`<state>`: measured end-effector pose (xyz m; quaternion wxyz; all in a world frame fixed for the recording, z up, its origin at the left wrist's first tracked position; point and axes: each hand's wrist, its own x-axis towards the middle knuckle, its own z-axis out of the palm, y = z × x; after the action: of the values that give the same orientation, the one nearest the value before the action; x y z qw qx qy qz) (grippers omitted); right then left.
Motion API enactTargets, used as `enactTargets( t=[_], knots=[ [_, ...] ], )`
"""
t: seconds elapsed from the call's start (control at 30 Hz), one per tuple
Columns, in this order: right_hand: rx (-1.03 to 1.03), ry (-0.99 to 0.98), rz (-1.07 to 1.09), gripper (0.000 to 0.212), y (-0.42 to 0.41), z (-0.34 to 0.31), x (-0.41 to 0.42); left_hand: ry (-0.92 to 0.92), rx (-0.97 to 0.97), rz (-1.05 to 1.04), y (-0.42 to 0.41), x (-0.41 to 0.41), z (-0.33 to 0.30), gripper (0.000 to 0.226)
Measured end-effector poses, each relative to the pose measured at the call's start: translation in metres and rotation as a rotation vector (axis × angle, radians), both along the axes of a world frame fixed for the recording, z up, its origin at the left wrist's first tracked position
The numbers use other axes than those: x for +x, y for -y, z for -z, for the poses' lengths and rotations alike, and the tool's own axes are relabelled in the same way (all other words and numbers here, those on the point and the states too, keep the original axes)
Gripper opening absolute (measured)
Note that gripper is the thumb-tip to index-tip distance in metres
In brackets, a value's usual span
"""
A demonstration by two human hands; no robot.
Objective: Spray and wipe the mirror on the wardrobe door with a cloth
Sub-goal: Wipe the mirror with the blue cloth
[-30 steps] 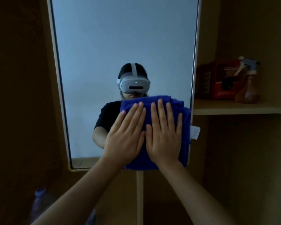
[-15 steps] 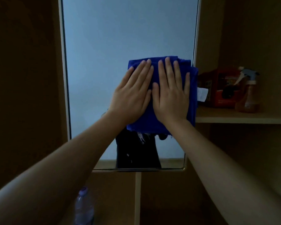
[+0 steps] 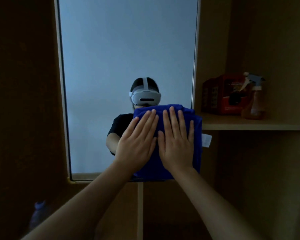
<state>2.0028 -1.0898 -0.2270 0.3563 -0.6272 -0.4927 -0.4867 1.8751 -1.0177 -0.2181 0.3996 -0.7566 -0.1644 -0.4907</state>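
Both hands press a folded blue cloth (image 3: 197, 135) flat against the lower right corner of the mirror (image 3: 125, 49). The left hand (image 3: 137, 144) and right hand (image 3: 177, 144) lie side by side on the cloth, fingers straight and spread, gripping nothing. The cloth's right edge overlaps the mirror frame; a white tag (image 3: 206, 140) sticks out there. The mirror reflects the person wearing a white headset (image 3: 145, 97). On the shelf (image 3: 249, 126) to the right, a spray bottle (image 3: 254, 99) stands upright just beside a red box (image 3: 222, 96).
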Motion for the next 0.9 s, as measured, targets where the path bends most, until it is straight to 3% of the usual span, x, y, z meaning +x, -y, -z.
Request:
enactTargets(
  t=[0.33,0.7,0.9],
  knots=[
    [0.08,0.024,-0.019,0.053,-0.013,-0.143,-0.01,0.069,0.039,-0.048,-0.008,-0.009,-0.141,0.055],
    [0.016,0.045,-0.027,0.053,-0.015,-0.026,-0.024,0.05,-0.057,-0.028,-0.012,-0.022,-0.021,0.055],
    [-0.03,0.022,-0.052,0.052,-0.012,-0.03,-0.027,0.039,-0.084,-0.058,-0.009,-0.026,-0.021,0.055]
  ],
)
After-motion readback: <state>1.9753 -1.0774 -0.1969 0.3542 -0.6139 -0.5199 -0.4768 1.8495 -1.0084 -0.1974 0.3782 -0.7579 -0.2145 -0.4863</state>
